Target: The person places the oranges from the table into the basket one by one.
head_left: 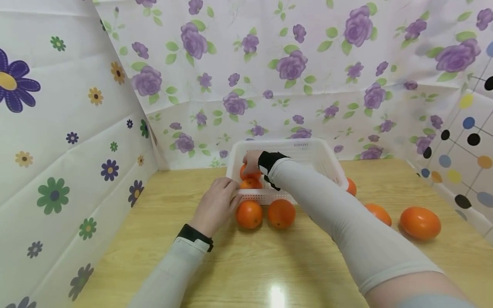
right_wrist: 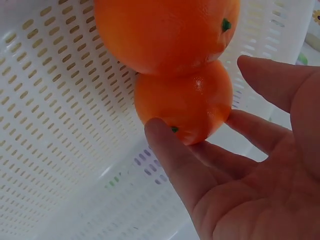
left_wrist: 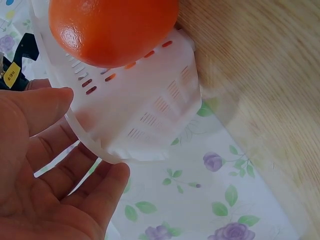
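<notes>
A white perforated plastic basket (head_left: 286, 196) stands on the table against the curtain. My left hand (head_left: 217, 205) grips its rim at the front left corner, thumb (left_wrist: 50, 106) on the outer side. Inside the basket's left end lie two oranges, the rear one (head_left: 250, 172) and the front one (head_left: 251, 184). My right hand (right_wrist: 250, 195) reaches in, its fingers touching the smaller-looking orange (right_wrist: 185, 102) in the right wrist view. Its thumb stands apart from that orange. Another orange (right_wrist: 167, 32) sits against it in the same view.
Two oranges, one at left (head_left: 249, 214) and one at right (head_left: 282, 214), sit before the basket. At right lie a smooth oval orange fruit (head_left: 420, 223), a partly hidden one (head_left: 379, 214), and another behind the basket's corner (head_left: 351, 187). Patterned curtains (head_left: 239, 77) enclose the table.
</notes>
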`<state>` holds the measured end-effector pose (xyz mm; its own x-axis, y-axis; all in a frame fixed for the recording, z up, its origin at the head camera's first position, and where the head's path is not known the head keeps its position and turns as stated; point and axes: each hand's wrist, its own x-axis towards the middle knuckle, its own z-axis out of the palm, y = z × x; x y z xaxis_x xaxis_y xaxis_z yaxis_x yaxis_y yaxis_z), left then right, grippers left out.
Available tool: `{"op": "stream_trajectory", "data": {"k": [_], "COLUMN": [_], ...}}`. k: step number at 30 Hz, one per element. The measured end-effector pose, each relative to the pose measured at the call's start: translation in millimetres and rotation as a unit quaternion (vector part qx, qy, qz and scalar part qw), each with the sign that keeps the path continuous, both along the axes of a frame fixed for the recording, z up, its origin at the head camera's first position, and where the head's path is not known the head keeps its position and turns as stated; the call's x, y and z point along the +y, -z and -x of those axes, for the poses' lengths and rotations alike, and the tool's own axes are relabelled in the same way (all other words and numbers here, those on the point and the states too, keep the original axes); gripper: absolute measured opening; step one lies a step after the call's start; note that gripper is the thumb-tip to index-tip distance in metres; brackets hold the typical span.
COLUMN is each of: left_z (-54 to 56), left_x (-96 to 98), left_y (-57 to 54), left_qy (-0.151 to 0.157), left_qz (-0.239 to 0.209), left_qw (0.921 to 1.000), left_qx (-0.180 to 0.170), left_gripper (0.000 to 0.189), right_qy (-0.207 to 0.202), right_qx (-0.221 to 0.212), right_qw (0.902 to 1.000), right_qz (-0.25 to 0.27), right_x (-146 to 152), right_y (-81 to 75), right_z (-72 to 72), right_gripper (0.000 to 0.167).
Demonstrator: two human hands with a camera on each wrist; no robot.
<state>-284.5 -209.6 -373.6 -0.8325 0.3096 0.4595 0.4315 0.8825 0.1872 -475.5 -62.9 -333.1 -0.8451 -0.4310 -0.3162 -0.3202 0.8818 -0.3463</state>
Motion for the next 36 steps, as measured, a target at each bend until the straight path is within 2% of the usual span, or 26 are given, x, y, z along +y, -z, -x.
{"op": "stream_trajectory", "data": {"k": [5, 12, 19, 29, 36], "left_z": [-0.6, -0.1, 1.5, -0.9, 1.4], "left_x": [-0.1, 0.3, -0.9, -1.2, -3.8], "left_y": [-0.9, -0.3, -2.4, -1.5, -1.7], "left_qy": [-0.003, 0.0, 0.0, 0.003, 0.01], "left_qz": [0.003, 0.007, 0.01, 0.001, 0.001], "left_qw": [1.0, 1.0, 0.9999, 1.0, 0.9999], "left_qx": [-0.002, -0.003, -0.008, -0.005, 0.007], "left_gripper": [0.02, 0.018, 0.016, 0.02, 0.018], "right_qy": [0.0, -0.007, 0.001, -0.055, -0.027], "right_qx": [-0.012, -0.004, -0.011, 0.029, -0.001], "right_qw": [0.9999, 0.9999, 0.9999, 0.9971, 0.9993], "right_qz": [-0.001, -0.012, -0.01, -0.044, -0.025], "right_x": [-1, -1, -3, -1, 2], "right_y": [2.1, 4.4, 0.3, 1.0, -7.7], "right_z": [2.0, 3.4, -0.6, 1.0, -1.2], "right_gripper": [0.062, 0.061, 0.062, 0.063, 0.066]}}
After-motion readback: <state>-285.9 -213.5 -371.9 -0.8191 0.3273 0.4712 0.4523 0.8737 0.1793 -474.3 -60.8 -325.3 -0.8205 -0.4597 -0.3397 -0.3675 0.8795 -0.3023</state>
